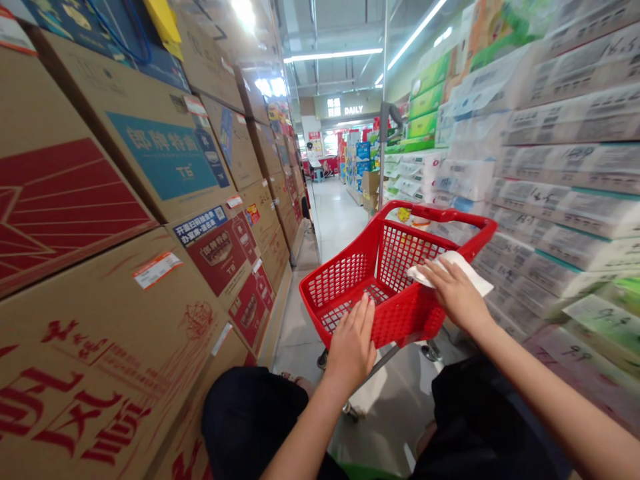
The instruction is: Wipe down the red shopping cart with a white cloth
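Observation:
A red plastic shopping cart [405, 317] with lattice walls stands in front of me on small wheels, its handle up at the far right. My left hand [353, 340] rests on the near rim with the fingers stretched out and holds nothing. On the right side rim, my right hand [457, 290] presses a white cloth or wipe [473, 270], its fingers bent over it. Part of the cloth lies hidden under that palm. Through the lattice the basket floor shows nothing lying on it.
Stacked cardboard boxes [115, 287] line the left side closely. Paper packs in plastic wrap [565, 127] are piled along the right. A metal pole [384, 100] rises behind the cart. The tiled aisle [335, 207] runs back to more shelves and a seated person [313, 157].

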Motion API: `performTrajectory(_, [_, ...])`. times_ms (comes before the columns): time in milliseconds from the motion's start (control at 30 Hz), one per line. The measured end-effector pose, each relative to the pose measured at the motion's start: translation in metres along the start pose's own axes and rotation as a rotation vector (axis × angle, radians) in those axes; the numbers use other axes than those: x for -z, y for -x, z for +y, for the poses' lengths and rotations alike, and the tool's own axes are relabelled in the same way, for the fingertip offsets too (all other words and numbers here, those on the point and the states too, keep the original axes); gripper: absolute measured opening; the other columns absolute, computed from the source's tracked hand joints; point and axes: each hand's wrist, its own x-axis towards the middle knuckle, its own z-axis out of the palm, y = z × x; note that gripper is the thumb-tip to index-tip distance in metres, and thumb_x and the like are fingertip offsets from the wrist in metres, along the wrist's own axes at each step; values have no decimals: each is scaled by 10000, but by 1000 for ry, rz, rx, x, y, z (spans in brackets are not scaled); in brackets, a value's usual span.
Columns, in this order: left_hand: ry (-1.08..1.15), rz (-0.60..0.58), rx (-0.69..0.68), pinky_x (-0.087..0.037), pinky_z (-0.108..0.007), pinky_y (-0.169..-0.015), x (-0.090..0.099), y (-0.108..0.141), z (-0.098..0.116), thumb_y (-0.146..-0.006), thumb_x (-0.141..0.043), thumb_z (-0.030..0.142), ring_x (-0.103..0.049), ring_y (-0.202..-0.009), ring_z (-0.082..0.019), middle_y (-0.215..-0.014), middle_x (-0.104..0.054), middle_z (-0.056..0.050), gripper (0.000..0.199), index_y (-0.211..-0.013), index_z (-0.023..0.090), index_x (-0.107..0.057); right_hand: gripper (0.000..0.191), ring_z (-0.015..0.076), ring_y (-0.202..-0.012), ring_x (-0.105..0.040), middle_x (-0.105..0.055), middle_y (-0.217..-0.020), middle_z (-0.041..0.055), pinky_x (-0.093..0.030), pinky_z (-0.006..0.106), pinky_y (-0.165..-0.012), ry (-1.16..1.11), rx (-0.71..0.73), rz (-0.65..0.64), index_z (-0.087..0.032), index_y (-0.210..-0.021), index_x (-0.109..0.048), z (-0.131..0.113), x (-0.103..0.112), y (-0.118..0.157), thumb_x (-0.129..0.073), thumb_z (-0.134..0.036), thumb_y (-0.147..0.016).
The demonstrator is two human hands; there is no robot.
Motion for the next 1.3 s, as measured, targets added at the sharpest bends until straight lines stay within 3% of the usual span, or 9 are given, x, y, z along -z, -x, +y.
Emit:
performTrajectory(133, [12, -4, -10, -337, -416, -1232, 1, -2, 3, -845, -570, 192, -256, -1543, -259, -1698, -141, -107, 884, -1617, 135, -143, 680, 276, -1511, -296, -460, -1578, 60, -321, 550, -1207, -72, 83, -48, -259, -1589, -328, -64, 0, 9, -402, -70, -940])
performTrajectory(200, [25, -17, -38, -361, -384, -1219, 3, -1, -3, -863, -569, 199, -283, -1534, -240, -1697, -152, -105, 880, -1620, 147, -124, 697, 265, -1522, -272, -427, -1601, 42, -314, 543, -1214, -103, 138, -79, -282, -1605, -279, -77, 3, 12, -408, -87, -948])
performTrajectory(400, [10, -7, -6, -281, -490, -1254, 8, 15, -34, -947, -531, 242, -251, -1545, -239, -1684, -222, -98, 779, -1619, 211, -137, 753, 285, -1519, -284, -404, -1614, 44, -300, 610, -1197, -39, 39, -19, -323, -1617, -222, -20, 4, 9, -410, -91, -926])
performTrajectory(467, [3, 6, 15, -269, -505, -1257, 4, 19, -37, -943, -551, 251, -257, -1543, -242, -1683, -226, -101, 785, -1617, 222, -151, 767, 312, -1523, -268, -397, -1617, 61, -318, 633, -1180, -37, -13, 11, -313, -1618, -222, -22, -1, 6, -413, -79, -913])
performTrajectory(700, [-16, 46, 67, -274, -508, -1258, -10, 14, -30, -899, -582, 243, -297, -1526, -268, -1673, -241, -138, 849, -1618, 161, -136, 787, 302, -1536, -230, -345, -1641, 75, -334, 581, -1198, -192, 109, -30, -280, -1635, -155, -128, 2, 11, -401, -59, -920])
performTrajectory(833, [-33, 27, 66, -291, -478, -1254, -6, 15, -30, -905, -580, 247, -336, -1508, -258, -1658, -284, -142, 847, -1620, 160, -133, 811, 272, -1527, -265, -347, -1640, 42, -271, 586, -1226, -144, 157, -74, -317, -1630, -153, -99, 8, 14, -424, -55, -912])
performTrajectory(967, [-51, 19, 109, -286, -478, -1251, -6, 16, -19, -902, -604, 282, -401, -1470, -269, -1663, -272, -141, 867, -1625, 176, -137, 768, 299, -1532, -247, -383, -1624, 47, -255, 637, -1213, -54, -23, -36, -330, -1622, -195, -56, 6, 15, -406, -60, -935])
performTrajectory(1200, [-103, 24, 157, -323, -481, -1222, -8, 17, 8, -913, -603, 311, -456, -1428, -299, -1662, -253, -182, 884, -1631, 153, -113, 867, 303, -1564, -92, -239, -1685, 49, -299, 598, -1220, -257, -14, -58, -302, -1633, -159, -86, 0, 19, -386, 19, -859])
performTrajectory(1300, [-86, 13, 145, -349, -478, -1206, -7, 18, 16, -913, -604, 295, -473, -1416, -303, -1655, -270, -185, 898, -1635, 166, -87, 891, 272, -1567, -73, -222, -1692, 31, -290, 567, -1234, -330, 16, -87, -309, -1628, -182, -78, -2, 18, -355, 53, -832])
